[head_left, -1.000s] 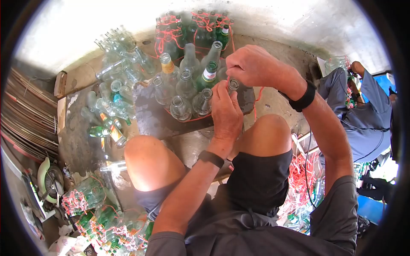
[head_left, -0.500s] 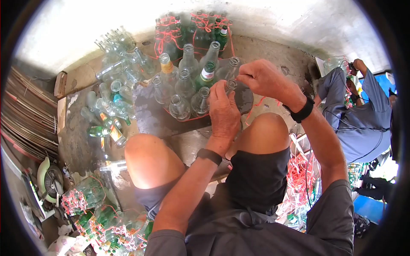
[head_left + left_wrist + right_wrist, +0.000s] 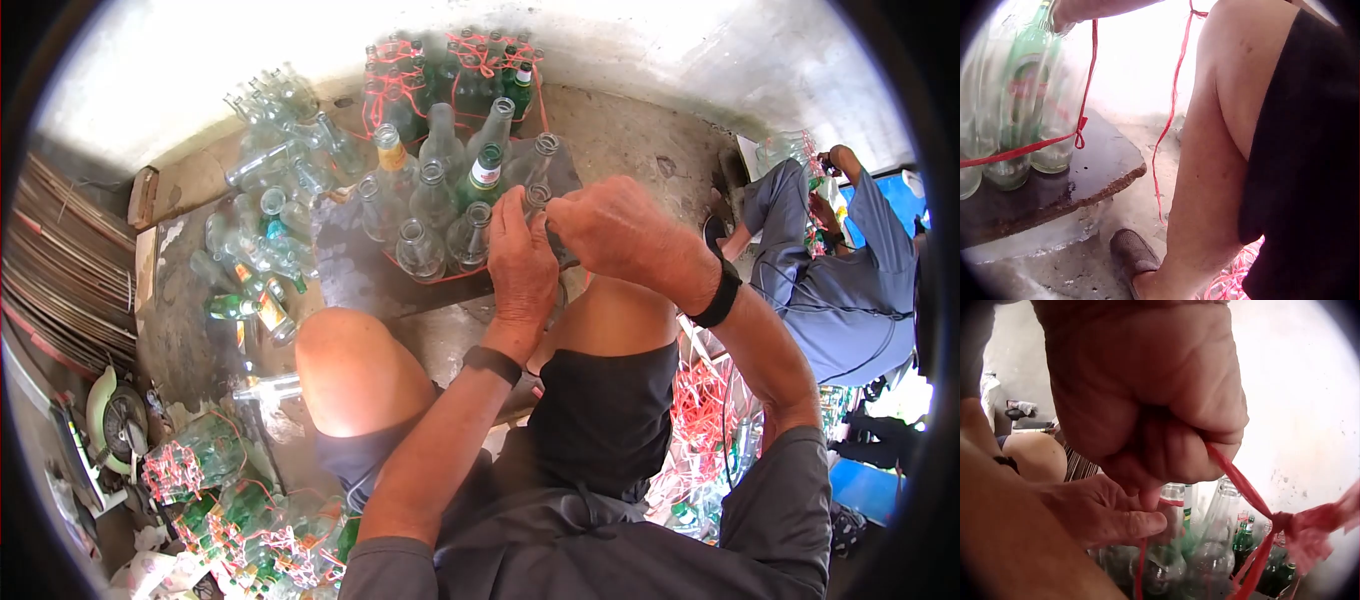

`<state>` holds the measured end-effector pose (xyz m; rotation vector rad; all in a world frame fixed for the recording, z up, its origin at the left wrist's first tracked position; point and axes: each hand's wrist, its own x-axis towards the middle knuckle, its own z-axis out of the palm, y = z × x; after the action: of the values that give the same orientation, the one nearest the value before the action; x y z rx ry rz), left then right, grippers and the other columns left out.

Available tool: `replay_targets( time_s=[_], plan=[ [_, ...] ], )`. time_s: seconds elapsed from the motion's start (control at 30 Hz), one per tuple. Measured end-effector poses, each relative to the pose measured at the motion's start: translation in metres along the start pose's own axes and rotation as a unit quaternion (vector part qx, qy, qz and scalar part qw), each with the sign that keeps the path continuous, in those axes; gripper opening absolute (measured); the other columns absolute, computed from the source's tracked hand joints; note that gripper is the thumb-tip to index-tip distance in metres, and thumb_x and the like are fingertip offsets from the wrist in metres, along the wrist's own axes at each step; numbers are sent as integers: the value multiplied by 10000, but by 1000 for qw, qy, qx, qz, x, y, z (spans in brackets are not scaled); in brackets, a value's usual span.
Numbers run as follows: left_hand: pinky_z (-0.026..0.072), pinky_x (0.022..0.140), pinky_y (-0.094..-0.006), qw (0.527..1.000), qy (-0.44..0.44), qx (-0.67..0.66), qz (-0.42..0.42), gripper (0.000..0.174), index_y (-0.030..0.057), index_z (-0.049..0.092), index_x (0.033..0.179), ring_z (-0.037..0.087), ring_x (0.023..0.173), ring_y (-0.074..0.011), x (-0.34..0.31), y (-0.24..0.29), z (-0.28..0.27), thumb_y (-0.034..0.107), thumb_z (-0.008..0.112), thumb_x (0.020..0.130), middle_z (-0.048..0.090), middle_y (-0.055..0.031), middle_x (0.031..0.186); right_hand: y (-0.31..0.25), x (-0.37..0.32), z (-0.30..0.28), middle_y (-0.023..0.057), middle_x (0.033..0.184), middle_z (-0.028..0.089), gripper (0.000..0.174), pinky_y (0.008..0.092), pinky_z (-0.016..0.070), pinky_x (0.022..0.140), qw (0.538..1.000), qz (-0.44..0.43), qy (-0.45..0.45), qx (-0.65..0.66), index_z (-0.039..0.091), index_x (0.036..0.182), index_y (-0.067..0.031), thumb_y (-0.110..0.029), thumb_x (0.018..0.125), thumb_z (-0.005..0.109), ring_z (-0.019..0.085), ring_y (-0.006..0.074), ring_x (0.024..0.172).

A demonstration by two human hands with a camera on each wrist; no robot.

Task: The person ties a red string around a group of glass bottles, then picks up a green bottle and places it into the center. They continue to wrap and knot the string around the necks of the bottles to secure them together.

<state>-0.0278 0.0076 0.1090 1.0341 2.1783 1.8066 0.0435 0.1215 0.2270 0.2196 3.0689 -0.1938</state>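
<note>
A tight group of glass bottles, mostly clear with one green bottle, stands on a dark slab. Red plastic string runs round the group low down, knotted at one corner, and a strand rises from the knot. My left hand holds the neck of the nearest right clear bottle, thumb on one side and fingers on the other. Red string circles this neck in the right wrist view. My right hand, just right of the neck, grips red string in its curled fingers; a knotted part trails out.
Tied bottle bundles stand by the wall behind. Loose bottles lie in a heap at left. Below left are more tied bottles; a pile of red string lies at right. Another person sits at far right.
My right hand has moved from above the bottle's top out to the right, then down toward my knee, uncovering the bottle behind. My left hand stays at the neck.
</note>
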Motion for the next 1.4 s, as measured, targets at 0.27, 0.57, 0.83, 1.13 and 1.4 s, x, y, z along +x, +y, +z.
replay_targets(
  time_s=[0.27,0.57,0.83,1.13,1.4],
  plan=[
    [497,1073,-487,999,-14,29,10,549,-105,456,1476,565,1289,-487,-3,2,-4,60,636,984,559,-325,1421,-18,2,-8,157,774,664,166,515,507,666,997,-4,-14,73,616,816,-55,-186,915,632,658,423,773],
    [501,1054,-483,994,26,-2,104,488,-44,526,1456,590,1251,-458,-15,20,-27,9,614,979,600,-272,1355,-30,5,-26,160,801,666,161,512,481,652,995,-15,-10,102,623,814,-50,-183,903,638,639,424,770],
    [541,810,-362,993,34,-85,79,223,34,719,1202,657,959,-291,-24,19,-29,18,627,999,633,-130,1059,-16,0,-26,186,794,703,159,470,540,661,981,-50,-2,187,735,890,-63,-200,888,655,681,404,752],
    [537,737,-244,940,-29,-305,-149,257,-4,720,1119,627,794,-78,-21,14,-44,203,568,1121,700,-26,933,-2,-17,-105,-16,680,611,193,285,422,563,915,137,-191,326,718,944,17,-175,936,744,525,57,636],
    [519,671,-228,884,-14,-398,-244,260,7,724,1105,592,731,-63,-20,26,-53,207,558,1121,641,5,913,61,-31,-127,-95,746,591,168,249,403,580,911,143,-110,372,744,944,-33,-201,943,735,507,30,686]
  ],
)
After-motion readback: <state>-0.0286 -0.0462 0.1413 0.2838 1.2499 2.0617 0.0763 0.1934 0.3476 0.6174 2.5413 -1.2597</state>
